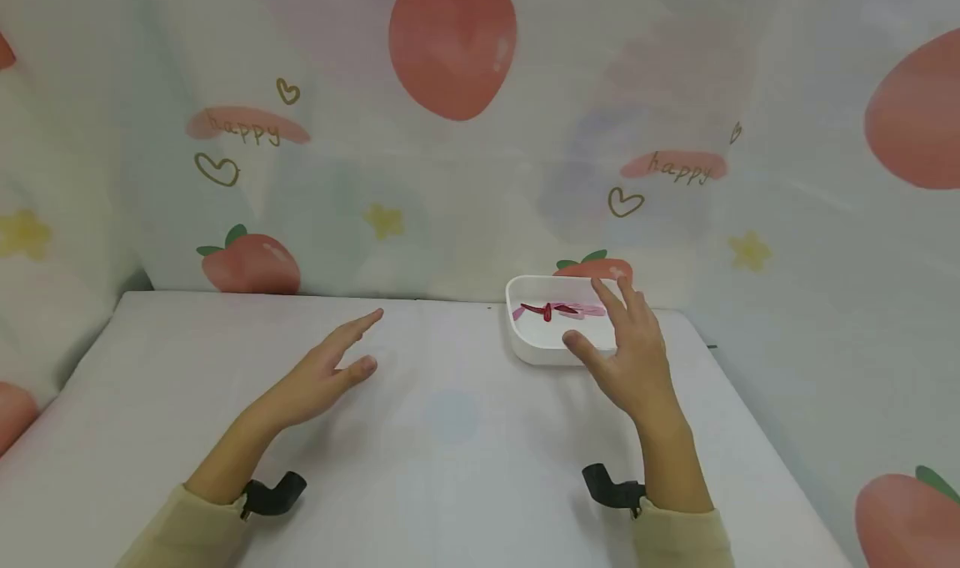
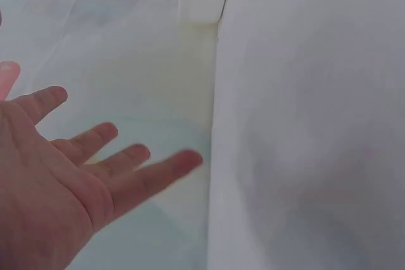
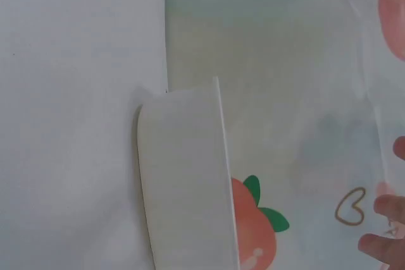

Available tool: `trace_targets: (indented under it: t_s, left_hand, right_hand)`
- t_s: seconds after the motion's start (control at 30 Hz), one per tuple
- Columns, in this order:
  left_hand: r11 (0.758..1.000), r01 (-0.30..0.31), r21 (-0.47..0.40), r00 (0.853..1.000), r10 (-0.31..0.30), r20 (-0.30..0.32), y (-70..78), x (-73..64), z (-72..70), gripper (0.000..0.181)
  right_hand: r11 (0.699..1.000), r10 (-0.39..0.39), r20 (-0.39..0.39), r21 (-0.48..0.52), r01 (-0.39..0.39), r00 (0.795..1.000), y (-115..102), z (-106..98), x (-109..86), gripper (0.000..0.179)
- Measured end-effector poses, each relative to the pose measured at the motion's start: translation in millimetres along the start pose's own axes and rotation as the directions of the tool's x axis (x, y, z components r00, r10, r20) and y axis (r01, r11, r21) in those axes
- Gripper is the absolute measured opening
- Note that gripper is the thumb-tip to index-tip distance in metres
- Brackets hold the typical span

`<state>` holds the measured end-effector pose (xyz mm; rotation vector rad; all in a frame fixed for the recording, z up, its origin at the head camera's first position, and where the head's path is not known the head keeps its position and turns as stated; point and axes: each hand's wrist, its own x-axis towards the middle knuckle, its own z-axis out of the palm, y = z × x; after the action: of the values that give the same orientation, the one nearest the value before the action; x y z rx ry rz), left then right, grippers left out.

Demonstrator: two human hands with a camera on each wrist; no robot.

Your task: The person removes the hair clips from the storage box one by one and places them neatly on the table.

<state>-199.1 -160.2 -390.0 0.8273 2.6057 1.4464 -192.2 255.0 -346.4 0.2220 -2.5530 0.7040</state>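
A white rounded tray [image 1: 546, 354] sits at the back right of the white table. In it lie several small slender pieces, some dark red [image 1: 547, 312] and some pink [image 1: 592, 310]; their kind is too small to make out. My right hand [image 1: 636, 359] hovers over the tray's right side with fingers spread and nothing in its grasp, hiding that end. To the left of the tray, my left hand [image 1: 311, 384] is held above the table, fingers extended, thumb apart and palm bare. Only the tray's outer wall [image 3: 183, 181] shows in the right wrist view.
The table [image 1: 420, 485] backs onto a pale cloth [image 1: 465, 193] printed with fruit, hearts and stars. Cloth also hangs along both sides. A black wrist mount [image 1: 276, 495] sits at the left sleeve and another black mount [image 1: 613, 489] at the right.
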Motion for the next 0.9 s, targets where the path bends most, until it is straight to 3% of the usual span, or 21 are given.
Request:
trace_targets:
  t_s: [0.07,0.13,0.23,0.37,0.6,0.77,0.9]
  left_hand:
    - [0.991,0.0,-0.135,1.0,0.004,0.025,-1.2,2.3,2.8,0.059]
    - [0.967,0.011,-0.255,0.999,0.0,0.044,-2.2,5.6,6.1,0.054]
    - [0.905,0.037,-0.423,0.998,-0.009,0.067,-4.2,14.7,12.6,0.048]
    - [0.83,0.078,-0.552,0.995,-0.032,0.092,-6.0,32.0,23.1,0.046]
    - [0.709,0.163,-0.686,0.987,-0.128,0.102,-8.5,70.5,39.2,0.047]
    - [0.668,0.188,-0.72,0.98,-0.171,0.098,-8.6,96.2,51.9,0.048]
    - [0.622,0.223,-0.75,0.969,-0.225,0.102,-9.7,114.1,64.5,0.046]
  right_hand:
    - [0.997,0.029,-0.021,0.066,-0.027,0.999,7.0,-2.9,4.0,0.075]
    - [0.99,0.062,-0.029,0.132,-0.058,0.998,15.8,-5.9,7.8,0.07]
    - [0.971,0.115,-0.022,0.215,-0.107,0.993,31.7,-10.4,12.7,0.065]
    - [0.941,0.172,-0.005,0.297,-0.163,0.985,54.7,-14.1,15.3,0.061]
    - [0.88,0.243,0.007,0.418,-0.224,0.97,88.2,-5.9,19.9,0.055]
    - [0.826,0.31,0.064,0.476,-0.302,0.949,110.5,-0.1,23.0,0.055]
    - [0.757,0.362,0.115,0.543,-0.364,0.925,125.7,2.3,26.7,0.054]
